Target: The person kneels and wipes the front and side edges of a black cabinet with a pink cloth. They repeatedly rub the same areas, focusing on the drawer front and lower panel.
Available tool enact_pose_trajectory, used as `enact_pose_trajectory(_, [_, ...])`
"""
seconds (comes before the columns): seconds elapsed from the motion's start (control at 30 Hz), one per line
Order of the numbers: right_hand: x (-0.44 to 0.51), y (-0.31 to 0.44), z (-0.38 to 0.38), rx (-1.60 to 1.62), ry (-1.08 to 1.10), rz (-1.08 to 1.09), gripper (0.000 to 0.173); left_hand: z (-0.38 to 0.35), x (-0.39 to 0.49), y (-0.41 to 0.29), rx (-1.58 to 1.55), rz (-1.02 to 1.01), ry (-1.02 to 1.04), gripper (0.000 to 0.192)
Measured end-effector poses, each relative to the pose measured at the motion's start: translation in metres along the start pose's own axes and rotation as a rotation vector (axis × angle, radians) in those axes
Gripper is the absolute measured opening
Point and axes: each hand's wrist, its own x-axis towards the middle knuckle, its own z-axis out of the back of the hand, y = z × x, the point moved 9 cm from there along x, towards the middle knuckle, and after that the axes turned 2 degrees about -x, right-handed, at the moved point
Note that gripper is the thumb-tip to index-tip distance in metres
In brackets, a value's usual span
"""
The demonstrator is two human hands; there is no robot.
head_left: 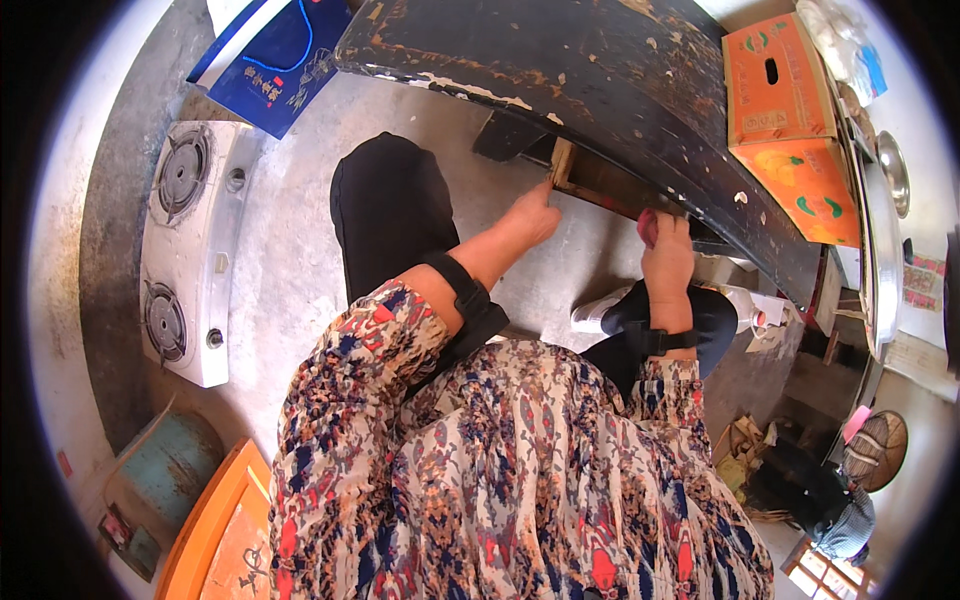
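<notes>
A wooden drawer (600, 180) stands pulled out below the edge of a worn black table (570, 67). My left hand (537, 216) is at the drawer's left front corner, with its fingers curled against the wood. A pink cloth (646, 227) is bunched in my right hand (667, 247), close to the right end of the drawer front. The table's overhang hides the back of the drawer, and what the drawer holds cannot be made out.
An orange cardboard box (787, 97) sits on the table's right end. Left of me are a two-burner gas stove (195, 255) and a blue paper bag (274, 67). A rusty gas cylinder (169, 461) and an orange wooden panel (225, 517) lie at lower left. My knees flank the drawer.
</notes>
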Motion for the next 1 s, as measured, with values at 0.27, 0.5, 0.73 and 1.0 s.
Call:
enact_pose_trajectory(0.27, [0.007,0.087,-0.003,0.079,-0.038,0.265,0.040,-0.005,-0.006,-0.009,0.065,0.036,0.030,0.058])
enact_pose_trajectory(0.5, [0.015,0.148,0.000,0.141,-0.085,0.377,0.037,-0.005,-0.006,-0.015,-0.106,-0.023,0.041,0.056])
enact_pose_trajectory(0.73, [0.001,0.087,0.001,0.176,-0.131,0.343,0.036,-0.004,-0.012,-0.014,-0.182,0.082,0.134,0.058])
enact_pose_trajectory(1.0, [-0.014,-0.035,0.002,0.042,-0.041,-0.046,0.044,0.001,-0.016,-0.013,-0.205,0.159,0.157,0.062])
